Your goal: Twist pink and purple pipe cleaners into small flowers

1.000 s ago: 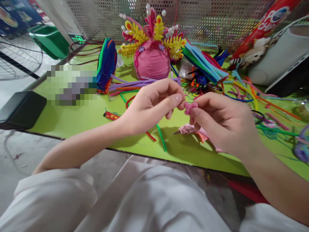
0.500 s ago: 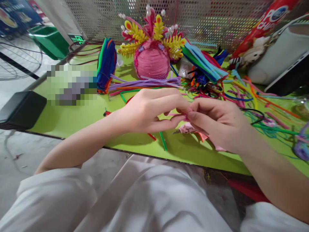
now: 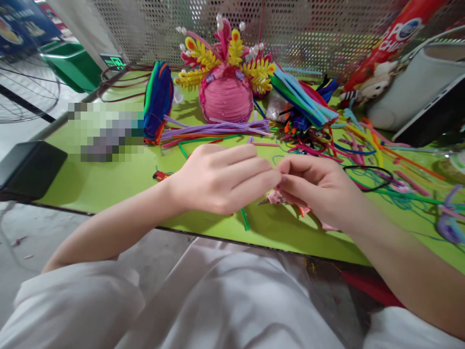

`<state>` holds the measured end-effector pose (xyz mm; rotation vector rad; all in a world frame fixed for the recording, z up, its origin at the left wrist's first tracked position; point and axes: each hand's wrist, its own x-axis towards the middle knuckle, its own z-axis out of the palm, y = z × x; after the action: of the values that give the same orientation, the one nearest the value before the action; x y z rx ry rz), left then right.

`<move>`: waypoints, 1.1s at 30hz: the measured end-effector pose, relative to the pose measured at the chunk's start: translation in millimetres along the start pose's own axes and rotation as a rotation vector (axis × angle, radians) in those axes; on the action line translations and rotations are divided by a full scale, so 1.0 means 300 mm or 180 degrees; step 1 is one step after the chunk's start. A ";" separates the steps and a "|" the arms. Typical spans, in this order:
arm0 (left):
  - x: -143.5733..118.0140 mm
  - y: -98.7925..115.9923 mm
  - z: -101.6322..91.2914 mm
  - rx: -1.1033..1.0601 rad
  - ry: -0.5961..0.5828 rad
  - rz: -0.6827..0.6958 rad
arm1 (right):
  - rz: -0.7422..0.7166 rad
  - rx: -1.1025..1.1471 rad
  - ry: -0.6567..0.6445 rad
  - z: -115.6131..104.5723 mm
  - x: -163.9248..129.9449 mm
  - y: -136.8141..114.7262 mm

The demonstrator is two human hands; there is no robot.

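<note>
ornament (image 3: 225,101) on table (image 3: 112,182), behind left grip (image 3: 225,179)

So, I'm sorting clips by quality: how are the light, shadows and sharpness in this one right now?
Head view: diffuse light, with soft shadows on the green table beside the black box and below the right hand; head view: the blue printed object at upper left looks blurred, while the left hand is clearer; head view: a pixelated patch hides part of the table.

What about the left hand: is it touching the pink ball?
Apart: the head view shows purple strips and green table between the left hand and the pink ball.
</note>
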<state>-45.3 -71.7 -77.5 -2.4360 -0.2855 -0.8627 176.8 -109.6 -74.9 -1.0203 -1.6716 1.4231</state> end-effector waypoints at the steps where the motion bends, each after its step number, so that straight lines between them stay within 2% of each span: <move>1: -0.001 0.004 0.002 -0.0038 0.0033 -0.0141 | -0.0124 -0.0023 0.0125 0.004 -0.002 0.002; 3: 0.001 0.012 0.004 -0.0231 0.0075 -0.0399 | -0.0404 -0.0249 0.0406 0.015 -0.009 0.004; 6: 0.011 0.021 -0.001 -0.0540 -0.0061 -0.0642 | -0.0676 -0.0729 0.0645 0.030 -0.023 0.005; 10: 0.027 0.020 -0.009 -0.0815 -0.0190 -0.0657 | -0.0755 -0.0941 0.0634 0.033 -0.031 0.015; 13: 0.033 0.020 -0.012 -0.1050 -0.0247 -0.0845 | -0.0819 -0.1084 0.0602 0.027 -0.028 0.023; 16: 0.036 0.024 -0.014 -0.1335 -0.0357 -0.1197 | -0.1087 -0.1378 0.0611 0.023 -0.026 0.021; 21: 0.042 0.030 -0.017 -0.2003 -0.0331 -0.1883 | -0.1461 -0.2074 0.0798 0.024 -0.028 0.012; 27: 0.066 0.021 -0.020 -0.3258 -0.0735 -0.2699 | -0.2060 -0.2703 0.0890 0.021 -0.020 0.024; 30: 0.069 0.002 -0.018 -0.3895 -0.0962 -0.2804 | -0.2317 -0.2775 0.0857 0.015 -0.011 0.029; 33: 0.062 -0.019 -0.013 -0.4073 -0.0969 -0.2685 | -0.2183 -0.2608 0.0867 0.008 -0.007 0.029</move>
<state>-35.1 -68.8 -60.8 -3.7151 -1.2587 -1.2367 176.8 -111.8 -83.8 -0.8407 -2.1341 0.1288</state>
